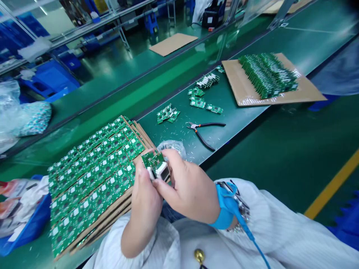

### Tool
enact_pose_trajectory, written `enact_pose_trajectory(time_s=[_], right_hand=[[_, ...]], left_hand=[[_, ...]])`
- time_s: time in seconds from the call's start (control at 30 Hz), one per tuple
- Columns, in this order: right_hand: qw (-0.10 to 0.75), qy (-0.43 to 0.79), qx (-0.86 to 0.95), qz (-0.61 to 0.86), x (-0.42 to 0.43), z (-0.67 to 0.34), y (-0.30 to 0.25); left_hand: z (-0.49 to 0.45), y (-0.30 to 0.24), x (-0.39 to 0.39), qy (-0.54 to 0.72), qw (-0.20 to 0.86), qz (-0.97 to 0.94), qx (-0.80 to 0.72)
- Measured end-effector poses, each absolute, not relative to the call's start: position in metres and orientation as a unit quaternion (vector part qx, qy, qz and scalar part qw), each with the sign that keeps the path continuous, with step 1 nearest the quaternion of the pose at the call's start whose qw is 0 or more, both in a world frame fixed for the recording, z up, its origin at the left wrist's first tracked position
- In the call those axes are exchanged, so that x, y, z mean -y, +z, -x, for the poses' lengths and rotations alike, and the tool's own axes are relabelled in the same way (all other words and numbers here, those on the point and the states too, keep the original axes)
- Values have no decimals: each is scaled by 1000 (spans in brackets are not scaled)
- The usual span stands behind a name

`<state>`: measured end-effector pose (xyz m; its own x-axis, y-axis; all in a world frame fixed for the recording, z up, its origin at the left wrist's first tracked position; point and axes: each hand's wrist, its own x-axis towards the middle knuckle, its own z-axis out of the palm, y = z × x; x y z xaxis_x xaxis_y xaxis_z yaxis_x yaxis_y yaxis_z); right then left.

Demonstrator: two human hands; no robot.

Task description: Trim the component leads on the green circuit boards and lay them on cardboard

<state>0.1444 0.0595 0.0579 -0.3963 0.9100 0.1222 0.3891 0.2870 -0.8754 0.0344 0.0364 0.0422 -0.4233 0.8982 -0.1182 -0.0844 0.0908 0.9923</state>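
Grasping small green circuit boards with white blocks (pixel 157 161) in left hand (pixel 145 198) and right hand (pixel 192 189), left of black-handled metal pliers (pixel 194 126).

My left hand (pixel 146 198) points upward, thumb raised. My right hand (pixel 193 190) extends leftward, thumb and index finger set in a pinch. Both hands are close together before my torso (pixel 193 233).

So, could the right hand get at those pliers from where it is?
Probably yes: the pliers lie beyond the right hand with nothing on top, though it would likely need to release the held boards first.
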Motion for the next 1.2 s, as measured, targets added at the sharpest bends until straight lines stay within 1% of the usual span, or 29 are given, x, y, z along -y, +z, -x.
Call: enact_pose_trajectory(time_s=[0.13, 0.3, 0.43, 0.6, 0.7, 0.77, 0.8, 0.87, 0.9, 0.93, 1.07, 1.2], right_hand=[[311, 387, 739, 456, -60, -143, 57], [297, 386, 740, 464, -66, -141, 54], [293, 407, 735, 456, -72, -139, 48], [320, 472, 709, 415, -72, -137, 46], [296, 494, 719, 389, -76, -142, 48], [271, 465, 745, 393, -90, -152, 45], [255, 428, 760, 418, -102, -160, 42], [212, 323, 769, 509, -130, -183, 28], [160, 251, 772, 562, -146, -197, 19], [136, 224, 763, 591, -160, -211, 8], [64, 172, 738, 649, -193, -250, -31], [32, 151, 751, 642, -195, -252, -44]], left_hand=[[-39, 46, -37, 576, 519, -284, -564], [-40, 50, -38, 568, 570, -255, -536], [-42, 47, -42, 577, 564, -205, -554], [-39, 44, -49, 590, 534, -201, -572], [-33, 42, -52, 581, 527, -201, -587], [-29, 41, -52, 565, 537, -207, -591], [-27, 41, -52, 558, 542, -212, -591], [-25, 41, -50, 549, 549, -227, -588], [-25, 42, -49, 546, 552, -235, -585], [-25, 43, -48, 543, 555, -240, -582], [-30, 44, -42, 521, 576, -248, -578], [-32, 36, -44, 492, 587, -232, -600]])
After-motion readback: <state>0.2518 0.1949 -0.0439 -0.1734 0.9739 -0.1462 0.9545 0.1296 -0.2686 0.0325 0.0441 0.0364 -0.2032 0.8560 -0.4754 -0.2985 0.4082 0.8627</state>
